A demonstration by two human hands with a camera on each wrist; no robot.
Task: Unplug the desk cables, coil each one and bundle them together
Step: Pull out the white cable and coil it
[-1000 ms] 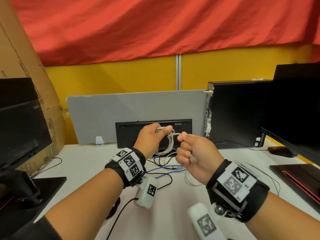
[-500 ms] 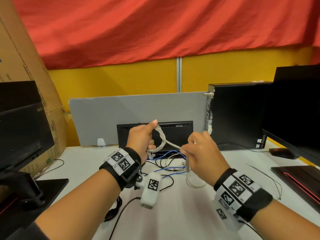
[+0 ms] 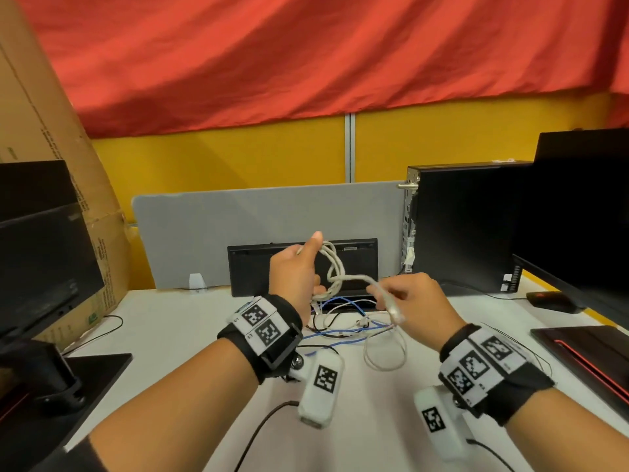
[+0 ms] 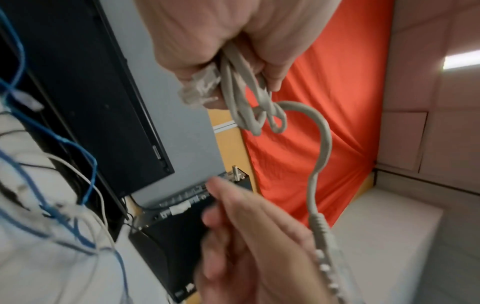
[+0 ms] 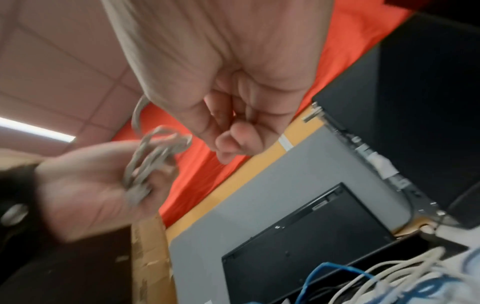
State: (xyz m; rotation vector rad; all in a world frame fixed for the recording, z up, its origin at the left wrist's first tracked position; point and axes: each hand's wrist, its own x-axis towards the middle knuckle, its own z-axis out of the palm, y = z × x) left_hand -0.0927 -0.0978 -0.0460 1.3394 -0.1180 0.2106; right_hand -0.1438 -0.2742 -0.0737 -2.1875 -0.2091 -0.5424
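My left hand is raised over the desk and grips a coil of grey cable, thumb up. In the left wrist view the coil's loops and a clear plug hang from my curled left fingers. The cable's free end runs right to my right hand, which pinches it near the ribbed connector boot. The right wrist view is blurred; it shows the right hand curled and the left hand with the coil. Blue, white and black cables lie tangled on the desk below.
A black keyboard leans on the grey divider. A black PC tower and a monitor stand at the right, with a mouse. At the left are another monitor and a cardboard box.
My hands were close together at the coil; the right hand has moved right and down, drawing the cable's end out. The left hand has risen slightly with the coil.
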